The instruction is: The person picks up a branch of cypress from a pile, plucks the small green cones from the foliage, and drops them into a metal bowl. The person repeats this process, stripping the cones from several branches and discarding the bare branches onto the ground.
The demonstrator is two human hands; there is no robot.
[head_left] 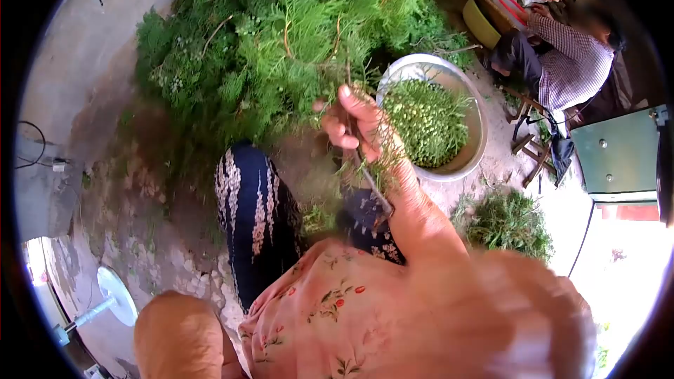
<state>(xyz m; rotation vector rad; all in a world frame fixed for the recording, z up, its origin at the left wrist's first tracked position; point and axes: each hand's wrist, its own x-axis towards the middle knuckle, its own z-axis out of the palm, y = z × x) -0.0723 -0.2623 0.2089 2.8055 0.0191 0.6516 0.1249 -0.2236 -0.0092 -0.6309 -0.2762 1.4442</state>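
My right hand [365, 125] is closed around a thin brown twig [373, 186], its thumb pointing up. The twig's bare stem runs down along my wrist, and some green sprigs cling to it. Just beyond the hand lies a large heap of leafy evergreen branches [274, 35], some bearing small pale green cones. Right beside my hand stands a round metal basin [479, 130], holding many small green cones [425, 116] mixed with leaf bits. Of my left arm only a bent part [179, 340] shows at the bottom; the left hand is out of sight.
A person [572, 63] in a checked shirt sits low at the upper right, near a yellow basin [481, 22]. A small pile of sprigs [511, 228] lies below the metal basin. A wooden stool [533, 158] and green metal cabinet [621, 151] stand right; a fan [116, 295] is lower left.
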